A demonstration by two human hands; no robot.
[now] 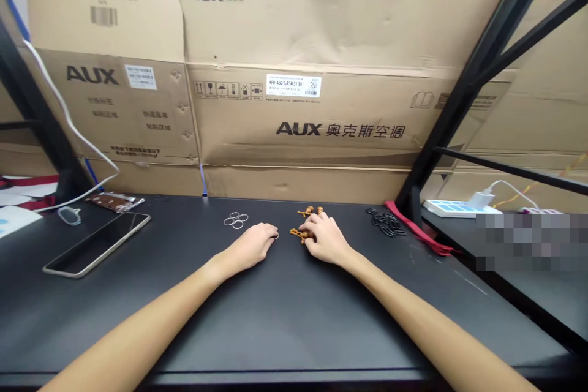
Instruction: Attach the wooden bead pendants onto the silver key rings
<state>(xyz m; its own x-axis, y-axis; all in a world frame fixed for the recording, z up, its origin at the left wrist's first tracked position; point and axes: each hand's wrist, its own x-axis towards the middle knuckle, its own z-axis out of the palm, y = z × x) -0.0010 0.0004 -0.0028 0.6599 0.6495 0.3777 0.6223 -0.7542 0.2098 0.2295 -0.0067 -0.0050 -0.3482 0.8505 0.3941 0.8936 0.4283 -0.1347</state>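
My left hand (pixel 252 247) is closed in a pinch on a metal ring, its edge showing at the fingertips. Behind it lie several silver-coloured rings (pixel 237 225) in a small cluster on the black tabletop (pixel 275 318). My right hand (pixel 327 239) has its fingers closed on a small brown wooden-looking pendant with an orange-brown cord (pixel 297 233); the fingers cover part of it. Just beyond that hand are more brown pendants with cords (pixel 307 211), partly hidden by the fingers. To the right sits a loose pile of black loops (pixel 388 223).
A phone (pixel 98 245) lies at the left, near a foil packet (pixel 114 201) and a white cable (pixel 76 119). Large cardboard boxes (pixel 294 30) stand behind the table. At the right are a red strap (pixel 420 233), a black metal frame (pixel 459 98) and a white power strip (pixel 452 209).
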